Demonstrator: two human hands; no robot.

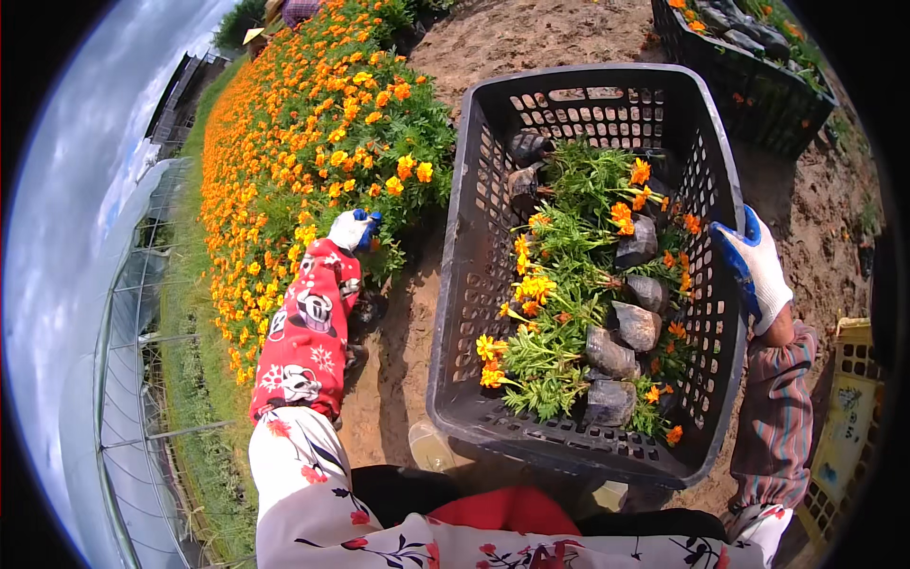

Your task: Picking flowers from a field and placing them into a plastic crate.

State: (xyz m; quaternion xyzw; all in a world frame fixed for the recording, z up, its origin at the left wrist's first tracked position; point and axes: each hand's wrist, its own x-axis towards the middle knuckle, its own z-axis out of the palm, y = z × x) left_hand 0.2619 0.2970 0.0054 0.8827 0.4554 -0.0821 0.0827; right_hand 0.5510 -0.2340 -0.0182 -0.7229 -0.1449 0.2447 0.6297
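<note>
My left hand (354, 230), in a white glove with blue coating, is at the near edge of a bed of orange and yellow marigolds (341, 142). Its fingers are curled, and whether they hold a stem is hidden. On the right-hand rim of a black plastic crate (455, 235), my gloved right hand (755, 267) has its thumb outside and fingers over the edge. Inside the crate, several marigold plants (561, 313) lie on their sides. Their root balls sit in dark plastic grow bags (638, 326).
Another black crate (746, 85) with bagged plants stands at the upper right. A yellow crate (846, 427) is at lower right. Bare soil (405, 334) runs between bed and crate. People (274, 18) are at the bed's far end; a plastic-covered greenhouse (128, 341) is left.
</note>
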